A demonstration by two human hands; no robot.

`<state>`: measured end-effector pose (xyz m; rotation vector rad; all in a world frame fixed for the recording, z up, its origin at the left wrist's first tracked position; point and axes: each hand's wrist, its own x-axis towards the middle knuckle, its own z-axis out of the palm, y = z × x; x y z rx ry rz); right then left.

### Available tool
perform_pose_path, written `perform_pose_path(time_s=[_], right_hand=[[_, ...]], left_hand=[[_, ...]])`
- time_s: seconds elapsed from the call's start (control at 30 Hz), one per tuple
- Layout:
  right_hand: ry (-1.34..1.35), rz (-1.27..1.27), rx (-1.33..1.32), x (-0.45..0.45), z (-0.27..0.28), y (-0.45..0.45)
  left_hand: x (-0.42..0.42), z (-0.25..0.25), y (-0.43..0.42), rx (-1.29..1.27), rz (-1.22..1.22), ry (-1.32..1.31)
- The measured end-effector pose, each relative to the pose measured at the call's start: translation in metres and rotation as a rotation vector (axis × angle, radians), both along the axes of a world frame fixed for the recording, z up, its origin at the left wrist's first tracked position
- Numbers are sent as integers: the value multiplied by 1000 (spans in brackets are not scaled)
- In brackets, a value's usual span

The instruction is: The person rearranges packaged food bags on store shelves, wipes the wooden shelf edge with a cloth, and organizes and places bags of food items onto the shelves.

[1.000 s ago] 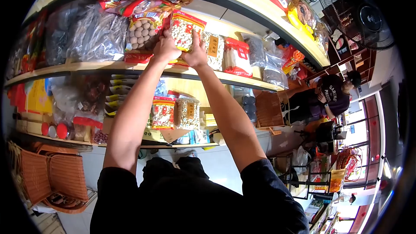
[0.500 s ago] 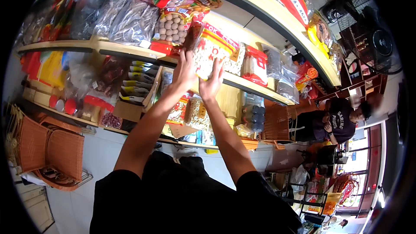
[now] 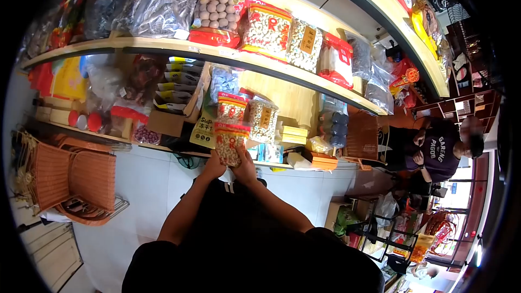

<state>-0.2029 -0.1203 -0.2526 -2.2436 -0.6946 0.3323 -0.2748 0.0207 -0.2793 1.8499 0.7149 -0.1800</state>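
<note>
My left hand [image 3: 214,166] and my right hand [image 3: 245,168] are closed on the lower sides of a clear bag of pale nuts or seeds [image 3: 230,146] with red lettering. It is in front of the lower shelf's edge. Just behind it on that shelf stands a similar red-topped bag [image 3: 231,109]. To its right is a clear bag with a tan label [image 3: 263,121]. On the upper shelf another red-lettered bag [image 3: 266,30] stands upright between a bag of round brown fruit [image 3: 218,12] and a tan-labelled bag [image 3: 305,44].
A box of black-and-yellow packets [image 3: 176,89] and dark bottles [image 3: 332,129] stand on the lower shelf. Wicker chairs [image 3: 89,176] stand at left, another [image 3: 362,138] at right. A person in a dark shirt [image 3: 437,149] is at the right.
My hands have let go of the red-lettered bag, which now stands on the upper shelf. They have come down towards me and closed on a similar bag by the lower shelf.
</note>
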Motion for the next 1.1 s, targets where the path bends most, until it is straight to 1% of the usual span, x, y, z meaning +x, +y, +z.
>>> perform_pose_path(time_s=[0.03, 0.07, 0.13, 0.2, 0.23, 0.27, 0.33, 0.37, 0.4, 0.43, 0.47, 0.53, 0.57, 0.63, 0.7, 0.73, 0.77, 0.8, 0.83, 0.87, 0.9, 0.93, 0.97, 1.0, 1.03, 1.07, 1.1], right_hand=[[55, 25, -9, -1, -2, -1], [109, 50, -21, -2, -3, -3], [114, 53, 1, 4, -4, 0], [39, 58, 51, 12, -10, 3], [19, 75, 58, 20, -2, 8], [26, 53, 68, 28, 4, 15], [127, -24, 40, 45, 15, 27], [50, -35, 82, 50, 16, 30], [-25, -54, 119, 55, 10, 32], [-236, -16, 123, 63, 8, 35], [-87, -56, 74, 65, 8, 31], [101, -62, 96, 67, 22, 24], [103, -112, 108, 66, 26, 18], [236, -60, 75, 57, 26, -3], [264, -94, 5, 41, 9, -35], [265, -138, -6, 29, -10, -56], [264, -177, -15, 16, -30, -78], [382, -224, -1, 6, -40, -100], [348, -309, -70, -7, -37, -117], [417, -422, -104, -19, -25, -131], [415, -530, -131, -29, -35, -144], [318, -572, -63, -38, -45, -160], [362, -622, -71, -43, -41, -170], [345, -672, -18, -47, -49, -180], [361, -702, -24, -46, -47, -185], [376, -733, -31, -41, -44, -187], [366, -735, -21, -33, -43, -183]], left_hand=[[-1, -7, 0, 21, -52, 102], [-5, -14, -1, 25, -50, 106], [-8, -19, -3, 65, 1, 15], [1, -18, -1, 55, 32, -1], [9, -16, 4, 48, 66, -23], [18, -14, 10, 57, 44, -16], [44, -15, 24, 163, 24, -115], [57, -15, 32, 173, -12, -111], [70, -16, 39, 192, 7, -127], [81, -15, 43, 210, 22, -143], [92, -14, 50, 274, 12, -158], [104, -18, 62, 203, -35, -37], [107, -23, 62, 128, -20, -46], [110, -46, 63, -20, 13, -60], [104, -105, 75, -197, 88, -194], [101, -106, 76, -126, 51, -207], [99, -96, 76, -18, 1, -218], [97, -87, 77, 70, -41, -213], [96, -79, 77, 117, -55, -198], [94, -80, 80, 125, -63, -183], [92, -80, 82, 134, -70, -168], [93, -103, 86, 175, -55, -99], [97, -114, 93, 217, -40, -35], [101, -93, 86, 131, -1, 21], [105, -70, 79, 50, 40, 78], [111, -28, 69, -140, 113, 192], [116, -42, 72, -87, 93, 155]])
